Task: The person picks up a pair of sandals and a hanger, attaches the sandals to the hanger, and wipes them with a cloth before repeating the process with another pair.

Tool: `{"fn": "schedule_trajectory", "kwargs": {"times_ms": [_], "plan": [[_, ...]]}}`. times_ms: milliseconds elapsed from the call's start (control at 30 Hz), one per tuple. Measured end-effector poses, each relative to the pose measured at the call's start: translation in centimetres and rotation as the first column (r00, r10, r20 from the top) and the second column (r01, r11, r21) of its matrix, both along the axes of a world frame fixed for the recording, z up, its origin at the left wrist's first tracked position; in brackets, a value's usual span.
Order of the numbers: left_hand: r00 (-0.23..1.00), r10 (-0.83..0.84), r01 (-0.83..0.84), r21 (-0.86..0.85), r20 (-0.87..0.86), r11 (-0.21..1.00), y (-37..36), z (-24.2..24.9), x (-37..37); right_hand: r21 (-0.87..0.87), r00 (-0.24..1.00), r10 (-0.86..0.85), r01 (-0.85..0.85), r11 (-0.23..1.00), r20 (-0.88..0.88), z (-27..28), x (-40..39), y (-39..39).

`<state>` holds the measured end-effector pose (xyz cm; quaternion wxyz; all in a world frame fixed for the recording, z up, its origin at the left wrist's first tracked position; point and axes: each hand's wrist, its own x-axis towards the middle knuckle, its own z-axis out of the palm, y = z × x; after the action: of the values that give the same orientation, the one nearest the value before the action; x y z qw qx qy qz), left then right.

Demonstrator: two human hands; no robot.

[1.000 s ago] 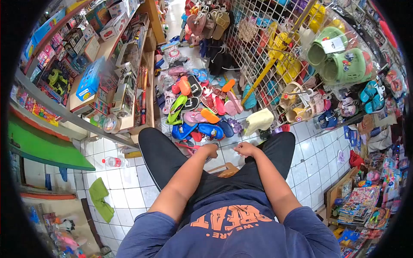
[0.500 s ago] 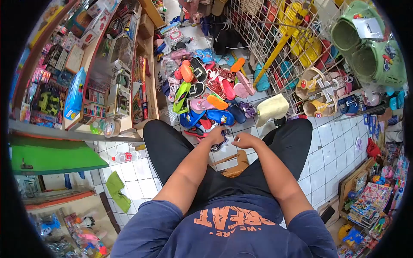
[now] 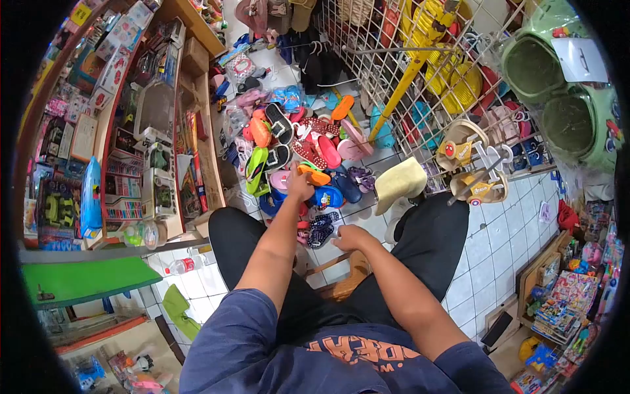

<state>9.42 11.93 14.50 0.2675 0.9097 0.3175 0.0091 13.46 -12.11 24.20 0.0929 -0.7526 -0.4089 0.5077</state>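
My left hand (image 3: 300, 184) reaches into a pile of children's footwear. It is beside a pink sandal (image 3: 280, 179) and an orange sandal (image 3: 314, 175); its fingertips are partly hidden, so a grip cannot be made out. A pair of dark sandals with light dots (image 3: 321, 229) lies on the floor between my hands. Just right of them is my right hand (image 3: 353, 238), fingers curled in; whatever they may hold is too small to tell. Blue clogs (image 3: 327, 197) and a lime green sandal (image 3: 256, 172) lie close to my left hand.
A wire rack (image 3: 394, 85) with a yellow pole (image 3: 401, 102) stands right of the pile. A pale yellow piece (image 3: 399, 186) sits near my right knee. Toy shelves (image 3: 111, 131) line the left side. A bottle (image 3: 184, 265) and green cloth (image 3: 177, 310) lie on the tiles.
My left hand has moved from the dotted sandals forward onto the pile, leaving them in plain sight on the floor. My right hand has shifted slightly down and left, still curled.
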Motion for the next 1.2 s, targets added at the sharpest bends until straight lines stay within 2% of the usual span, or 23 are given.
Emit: {"fn": "schedule_trajectory", "kwargs": {"times_ms": [100, 167, 233, 300, 333, 367, 433, 500, 533, 567, 667, 733, 767, 800, 833, 867, 900, 967, 1033, 1100, 1133, 1167, 1200], "plan": [[0.986, -0.135, 0.136, 0.005, -0.094, 0.991, 4.2, -4.6, 0.9, -0.031, 1.000, 0.001, -0.001, 1.000, -0.004, 0.7, -0.1, 0.1], [0.909, -0.335, 0.340, -0.025, -0.247, 0.940, 5.8, -6.3, 0.9, -0.048, 1.000, -0.004, 0.004, 0.999, -0.012, 0.6, -0.3, 0.2], [0.894, -0.369, 0.354, -0.104, -0.254, 0.929, 5.7, -6.1, 0.4, -0.069, 1.000, 0.000, -0.002, 0.998, -0.031, 0.6, -0.4, 0.4], [0.927, -0.260, 0.231, -0.133, -0.271, 0.964, 5.0, -6.5, -0.3, -0.091, 0.999, 0.006, -0.010, 0.996, -0.046, 0.2, -0.3, 0.5], [0.970, -0.150, 0.128, -0.122, -0.193, 0.984, 3.5, -5.9, -1.2, -0.071, 0.999, 0.012, -0.014, 0.997, -0.031, -0.3, -0.3, 0.4], [0.969, -0.148, 0.123, -0.131, -0.197, 0.984, 1.4, -5.3, -2.2, -0.051, 1.000, 0.020, -0.021, 0.998, -0.016, -0.8, -0.5, 0.3], [0.987, 0.085, -0.110, -0.194, -0.136, 0.975, -2.4, -4.4, -3.5, -0.054, 1.000, 0.028, -0.028, 0.998, -0.007, -1.0, -0.5, 0.4], [0.961, 0.068, -0.140, -0.264, -0.267, 0.954, -4.9, -2.5, -4.0, -0.054, 0.999, 0.047, -0.047, 0.997, -0.010, -0.7, -0.3, 0.5], [0.985, 0.013, -0.051, -0.219, -0.172, 0.974, -5.3, -7.7, -5.2, -0.054, 0.999, 0.050, -0.050, 0.997, -0.005, -0.6, -0.1, 0.5], [0.963, -0.028, -0.065, -0.334, -0.268, 0.940, -5.9, -7.5, -5.3, -0.053, 0.997, 0.073, -0.074, 0.996, -0.005, -0.7, -0.1, 0.4], [0.945, -0.066, -0.053, -0.347, -0.320, 0.936, -7.8, -1.6, -4.7, -0.087, 0.999, 0.052, -0.050, 0.995, 0.017, 0.3, 0.3, 0.4], [0.973, -0.020, -0.112, -0.550, -0.228, 0.828, -7.8, -0.9, -4.6, -0.113, 0.999, 0.007, -0.002, 0.994, 0.043, 0.3, 0.2, 0.3], [0.975, -0.021, -0.106, -0.543, -0.222, 0.833, -7.9, -1.2, -4.6, -0.117, 0.990, -0.094, 0.106, 0.987, 0.104, -0.1, 0.3, 0.3], [0.990, 0.131, -0.126, -0.750, -0.053, 0.649, -8.2, -3.0, -5.0, -0.114, 0.967, -0.193, 0.213, 0.970, 0.164, -0.3, 0.4, 0.4], [0.947, 0.313, -0.074, -0.904, 0.068, 0.421, -8.4, -4.4, -5.3, -0.106, 0.967, -0.197, 0.216, 0.971, 0.165, -0.1, 0.4, 0.5], [0.907, 0.421, -0.145, -0.935, 0.004, 0.322, -8.8, -4.9, -4.8, -0.061, 0.913, -0.367, 0.383, 0.922, 0.179, 0.2, 0.5, 0.6], [0.907, 0.420, -0.144, -0.933, 0.008, 0.331, -9.6, -4.0, -4.5, -0.013, 0.831, -0.526, 0.537, 0.844, 0.182, 0.5, 0.5, 0.9], [0.725, 0.687, -0.120, -0.974, 0.048, 0.194, -11.7, -0.3, -4.0, 0.034, 0.769, -0.603, 0.611, 0.791, 0.213, 1.2, 0.8, 1.6], [0.553, 0.833, -0.098, -0.994, -0.007, 0.056, -13.7, 1.0, -3.3, -0.142, 0.538, -0.839, 0.827, 0.544, -0.082, 4.7, 1.6, 2.3], [0.462, 0.883, -0.032, -0.997, -0.082, -0.076, -15.2, 2.1, -3.1, -0.154, 0.476, -0.867, 0.855, 0.496, -0.151, 4.4, 1.6, 2.2], [0.464, 0.878, -0.029, -0.993, -0.118, -0.118, -16.0, 3.2, -3.1, -0.104, 0.438, -0.873, 0.878, 0.467, -0.214, 3.3, 1.3, 2.2], [0.571, 0.821, 0.063, -0.997, -0.005, -0.051, -16.0, 1.3, -3.5, -0.056, 0.400, -0.873, 0.901, 0.430, -0.278, 2.2, 1.2, 2.4], [0.578, 0.816, 0.071, -0.997, 0.008, -0.040, -16.5, 2.2, -3.5, -0.047, 0.374, -0.847, 0.906, 0.421, -0.378, -0.5, 1.4, 2.4]]}}
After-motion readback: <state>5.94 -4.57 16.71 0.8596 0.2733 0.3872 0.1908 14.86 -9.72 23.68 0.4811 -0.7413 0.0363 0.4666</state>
